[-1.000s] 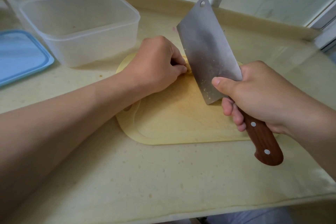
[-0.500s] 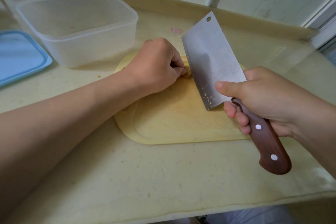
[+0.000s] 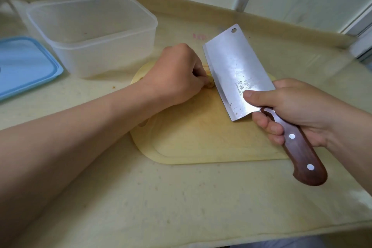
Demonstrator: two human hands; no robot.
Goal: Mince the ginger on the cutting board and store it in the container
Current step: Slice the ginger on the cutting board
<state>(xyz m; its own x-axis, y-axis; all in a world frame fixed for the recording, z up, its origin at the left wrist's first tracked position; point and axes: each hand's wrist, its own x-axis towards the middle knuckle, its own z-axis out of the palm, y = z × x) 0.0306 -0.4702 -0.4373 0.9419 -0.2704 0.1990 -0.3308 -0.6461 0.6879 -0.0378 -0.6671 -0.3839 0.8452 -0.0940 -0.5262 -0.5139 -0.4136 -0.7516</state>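
Observation:
A pale yellow cutting board [image 3: 201, 139] lies in the middle of the counter. My left hand [image 3: 177, 76] sits curled on its far part and pins a small piece of ginger [image 3: 210, 83], mostly hidden under the fingers. My right hand [image 3: 291, 110] grips the cleaver [image 3: 235, 70] by its brown wooden handle, thumb pressed on the blade's flat. The blade's edge is down on the board right against the ginger. A clear plastic container [image 3: 90, 30] stands open at the back left, behind my left hand.
The container's blue lid [image 3: 24, 64] lies flat at the far left. A low backsplash ledge [image 3: 281, 24] runs along the wall behind the board. The counter's front edge [image 3: 261, 235] is near the bottom of view.
The cleaver has come down from a raised, steep tilt to the board beside the ginger. My left hand has stayed on the ginger.

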